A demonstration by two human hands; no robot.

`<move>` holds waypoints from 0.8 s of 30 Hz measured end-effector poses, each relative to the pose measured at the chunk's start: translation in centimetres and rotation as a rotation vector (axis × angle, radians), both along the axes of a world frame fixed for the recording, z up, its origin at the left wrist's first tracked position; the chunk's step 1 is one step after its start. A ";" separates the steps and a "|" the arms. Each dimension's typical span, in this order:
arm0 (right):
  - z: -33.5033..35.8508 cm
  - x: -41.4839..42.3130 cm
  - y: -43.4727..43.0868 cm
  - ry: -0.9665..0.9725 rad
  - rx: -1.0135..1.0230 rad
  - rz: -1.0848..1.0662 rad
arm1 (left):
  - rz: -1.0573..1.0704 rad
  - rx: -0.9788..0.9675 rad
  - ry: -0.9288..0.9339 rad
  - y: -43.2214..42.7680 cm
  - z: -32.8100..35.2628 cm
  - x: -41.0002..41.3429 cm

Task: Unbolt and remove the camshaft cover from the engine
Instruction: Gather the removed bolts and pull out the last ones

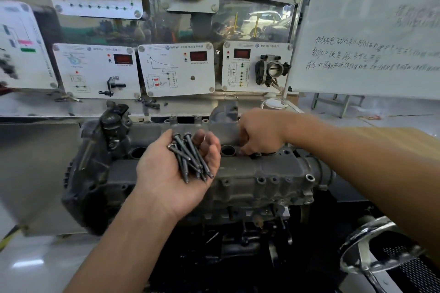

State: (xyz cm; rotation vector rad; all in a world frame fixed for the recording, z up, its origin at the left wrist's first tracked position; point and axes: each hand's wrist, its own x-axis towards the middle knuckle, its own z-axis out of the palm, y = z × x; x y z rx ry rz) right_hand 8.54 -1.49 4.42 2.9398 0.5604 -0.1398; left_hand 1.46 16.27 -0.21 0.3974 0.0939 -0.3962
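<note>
Bolts (pixel 190 160), long and dark, lie bunched in my left hand (pixel 171 173), which I hold palm up and cupped over the middle of the camshaft cover (pixel 250 169), fingers half curled around the bundle. My right hand (pixel 258 134) reaches to the far side of the cover, knuckles toward me, fingers bent down onto the casting just beside an open round well (pixel 227 150); I cannot tell whether it grips anything. I see the grey cover seated on the engine (pixel 238 209), running left to right in front of me, with empty bolt holes along its near edge. Behind it stand white training panels (pixel 176 69) and, at right, a whiteboard (pixel 371 31) with handwriting.
</note>
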 end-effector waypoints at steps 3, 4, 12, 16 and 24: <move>-0.2 0.0 0.4 -0.068 -0.067 0.020 | -0.008 0.008 0.009 -0.4 0.0 0.1; -0.2 0.0 0.6 -0.074 -0.087 0.023 | -0.014 0.009 0.012 -0.6 0.0 0.1; 7.3 -3.1 1.3 -0.176 0.199 0.200 | -0.018 0.020 0.032 -1.0 0.1 -0.2; 9.3 -5.6 3.7 0.065 0.359 0.431 | -0.044 0.017 0.019 -1.2 0.0 -0.3; 5.8 -4.0 7.4 -0.040 0.188 0.455 | -0.133 0.010 0.014 -0.2 -0.4 -1.3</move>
